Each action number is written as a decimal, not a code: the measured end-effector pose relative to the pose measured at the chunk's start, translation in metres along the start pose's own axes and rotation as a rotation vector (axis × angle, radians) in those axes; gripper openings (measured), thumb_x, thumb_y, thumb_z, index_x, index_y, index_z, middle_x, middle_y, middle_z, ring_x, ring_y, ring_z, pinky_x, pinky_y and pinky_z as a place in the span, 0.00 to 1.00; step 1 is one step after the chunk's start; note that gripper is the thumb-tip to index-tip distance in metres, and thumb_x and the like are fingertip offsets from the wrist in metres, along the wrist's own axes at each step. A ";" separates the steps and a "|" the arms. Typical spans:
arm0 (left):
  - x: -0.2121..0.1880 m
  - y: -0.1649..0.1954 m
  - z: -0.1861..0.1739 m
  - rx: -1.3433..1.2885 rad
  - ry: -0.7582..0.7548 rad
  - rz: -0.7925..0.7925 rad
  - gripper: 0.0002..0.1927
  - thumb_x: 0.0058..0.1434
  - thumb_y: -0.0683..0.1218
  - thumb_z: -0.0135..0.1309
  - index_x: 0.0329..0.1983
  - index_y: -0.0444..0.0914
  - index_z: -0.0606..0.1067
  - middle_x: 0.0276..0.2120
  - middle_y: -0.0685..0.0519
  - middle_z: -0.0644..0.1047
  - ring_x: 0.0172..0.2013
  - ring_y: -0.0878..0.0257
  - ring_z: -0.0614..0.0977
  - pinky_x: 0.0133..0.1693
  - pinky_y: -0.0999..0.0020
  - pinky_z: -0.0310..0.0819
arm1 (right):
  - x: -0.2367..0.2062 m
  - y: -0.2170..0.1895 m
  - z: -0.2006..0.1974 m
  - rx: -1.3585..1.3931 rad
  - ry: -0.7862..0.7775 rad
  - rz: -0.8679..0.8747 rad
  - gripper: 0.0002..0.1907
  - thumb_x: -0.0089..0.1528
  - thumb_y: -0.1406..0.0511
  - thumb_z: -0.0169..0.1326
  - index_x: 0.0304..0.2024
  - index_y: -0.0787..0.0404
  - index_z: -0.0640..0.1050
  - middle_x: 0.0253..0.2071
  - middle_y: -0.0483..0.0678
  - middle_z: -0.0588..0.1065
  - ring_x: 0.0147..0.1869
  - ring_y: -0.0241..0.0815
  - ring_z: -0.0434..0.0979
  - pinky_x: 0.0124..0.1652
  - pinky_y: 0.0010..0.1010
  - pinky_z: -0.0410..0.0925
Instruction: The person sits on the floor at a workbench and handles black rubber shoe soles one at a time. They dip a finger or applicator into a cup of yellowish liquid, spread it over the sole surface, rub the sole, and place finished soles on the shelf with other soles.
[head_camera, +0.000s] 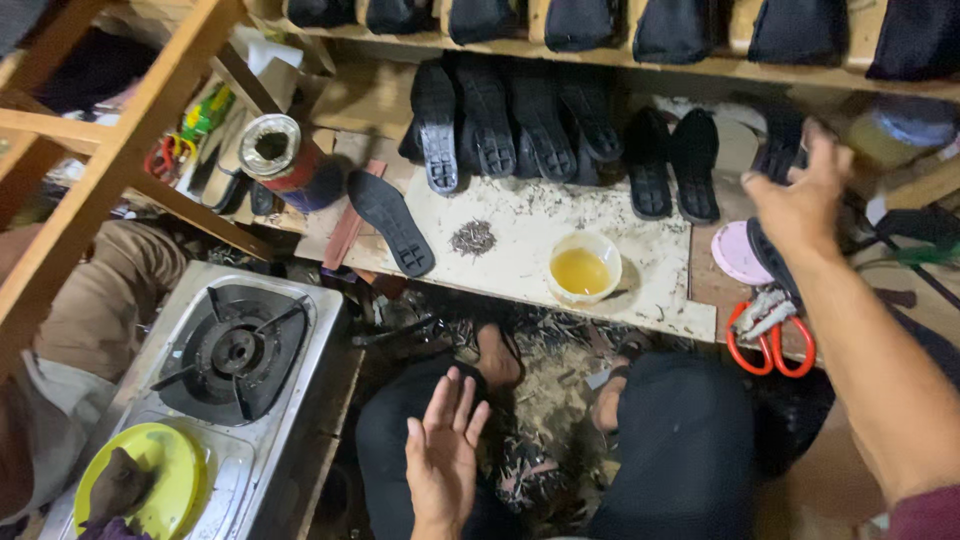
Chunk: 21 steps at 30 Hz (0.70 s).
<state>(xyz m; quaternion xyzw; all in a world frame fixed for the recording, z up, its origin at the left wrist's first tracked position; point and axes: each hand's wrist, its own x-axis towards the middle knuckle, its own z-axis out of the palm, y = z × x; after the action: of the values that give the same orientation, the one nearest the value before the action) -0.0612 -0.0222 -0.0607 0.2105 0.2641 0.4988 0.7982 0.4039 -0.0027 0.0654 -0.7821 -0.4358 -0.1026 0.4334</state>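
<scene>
tin can (285, 160) | red-blue label | lying open-ended, upper left of work board (520, 240)

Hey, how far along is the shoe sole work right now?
Done: black soles stand in a row at the back. In hand: right hand reaches a sole beside the pink disc; left hand is empty. Left: one sole lies alone, glue bowl untouched.
</scene>
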 end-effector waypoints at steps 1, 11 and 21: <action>0.000 -0.001 -0.002 -0.020 -0.012 -0.007 0.41 0.70 0.64 0.33 0.73 0.28 0.56 0.75 0.41 0.57 0.73 0.44 0.59 0.66 0.47 0.56 | 0.004 0.001 0.005 -0.277 0.026 -0.086 0.42 0.58 0.64 0.72 0.71 0.64 0.67 0.70 0.63 0.63 0.72 0.68 0.69 0.68 0.50 0.66; -0.007 0.005 -0.012 -0.035 0.052 -0.062 0.39 0.69 0.62 0.36 0.72 0.29 0.59 0.73 0.38 0.60 0.71 0.42 0.63 0.64 0.49 0.63 | -0.003 0.005 0.015 -0.500 -0.323 0.067 0.47 0.52 0.58 0.68 0.75 0.54 0.69 0.69 0.64 0.64 0.60 0.72 0.71 0.57 0.54 0.67; -0.005 -0.007 -0.001 0.001 0.047 -0.121 0.39 0.69 0.63 0.37 0.72 0.29 0.59 0.71 0.36 0.63 0.68 0.43 0.68 0.63 0.50 0.67 | -0.045 -0.069 0.036 -0.084 -0.298 -0.492 0.23 0.69 0.71 0.49 0.68 0.64 0.74 0.38 0.59 0.74 0.43 0.55 0.73 0.46 0.48 0.69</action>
<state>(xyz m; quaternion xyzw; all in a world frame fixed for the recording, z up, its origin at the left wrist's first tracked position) -0.0589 -0.0295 -0.0651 0.1827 0.2955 0.4542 0.8203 0.3158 0.0156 0.0604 -0.6767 -0.6666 -0.1064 0.2938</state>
